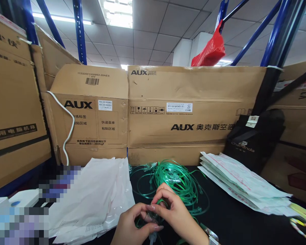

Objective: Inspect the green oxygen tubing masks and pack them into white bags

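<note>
Both hands meet at the front centre, low in the head view. My left hand [132, 223] is closed, thumb and fingers pinching a clear plastic piece [154, 216] with green tubing by it. My right hand [172, 209] is also closed, its fingers curled round a bit of the green tubing and touching my left fingertips. A pale translucent connector [153, 237] hangs below the left thumb. My fingers hide much of what they hold. Just beyond the hands, a loose coil of thin green tubing [178, 183] lies on the black tabletop [234, 221].
White plastic bags [97, 197] lie flat at left. Stacked pale printed packets [244, 183] are at right, with a black bag [252, 143] behind. Large cardboard boxes [193, 88] wall off the back. A white cable [72, 122] hangs at left. A beaded strap [302, 229] lies far right.
</note>
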Demonstrator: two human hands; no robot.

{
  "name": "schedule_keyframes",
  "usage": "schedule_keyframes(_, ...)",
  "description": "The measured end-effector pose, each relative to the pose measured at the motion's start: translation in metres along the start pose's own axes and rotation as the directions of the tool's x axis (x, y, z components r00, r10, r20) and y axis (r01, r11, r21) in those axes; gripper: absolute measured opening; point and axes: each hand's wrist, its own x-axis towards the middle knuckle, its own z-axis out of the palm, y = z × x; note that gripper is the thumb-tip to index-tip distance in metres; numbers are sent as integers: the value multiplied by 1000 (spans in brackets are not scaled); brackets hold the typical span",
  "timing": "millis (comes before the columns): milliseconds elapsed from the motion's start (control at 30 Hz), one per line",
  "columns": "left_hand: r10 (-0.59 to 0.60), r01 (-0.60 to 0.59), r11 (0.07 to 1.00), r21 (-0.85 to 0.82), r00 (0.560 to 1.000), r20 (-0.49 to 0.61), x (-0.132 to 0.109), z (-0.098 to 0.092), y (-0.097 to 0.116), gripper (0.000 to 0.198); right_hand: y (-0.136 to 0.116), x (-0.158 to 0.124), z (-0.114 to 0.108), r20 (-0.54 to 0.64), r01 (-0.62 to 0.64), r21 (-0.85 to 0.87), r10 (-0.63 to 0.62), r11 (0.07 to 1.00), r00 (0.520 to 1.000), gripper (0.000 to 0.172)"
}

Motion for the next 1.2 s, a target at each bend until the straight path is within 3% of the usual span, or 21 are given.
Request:
schedule_keyframes(133, 19, -19, 996, -89, 1000, -4, 1, 0, -4, 59, 0, 0, -1, 39, -16, -21, 17, 1000, 999, 17)
schedule_keyframes(200, 23, -23, 991, -129, 1000, -2, 2, 1, -10, 67, -1, 2, -3, 65, -50, -31, 52, 998, 997, 17)
schedule_keyframes(433, 6, 1, 993, -122, 998, 55, 0, 6, -25, 73, 7, 6, -9, 156, -131, -49, 137, 990, 978, 21)
schedule_keyframes(600, 14, -9, 999, -42, 995, 103, -3, 4, -18, 76, 8, 5, -9, 166, -143, 102, 125, 985, 978, 22)
schedule_keyframes(700, 12, -7, 999, -35, 989, 146, -2, 3, -13, 78, 8, 4, -5, 166, -210, 136, 186, 968, 968, 23)
schedule_keyframes(967, 36, -25, 996, -89, 992, 124, 3, 3, -18, 77, 11, 2, 6, -105, -153, 84, 161, 985, 981, 26)
schedule_keyframes(1200, 60, -58, 998, -26, 997, 48, 1, 4, -17, 71, 14, -3, 15, -31, -157, 167, 164, 973, 986, 19)
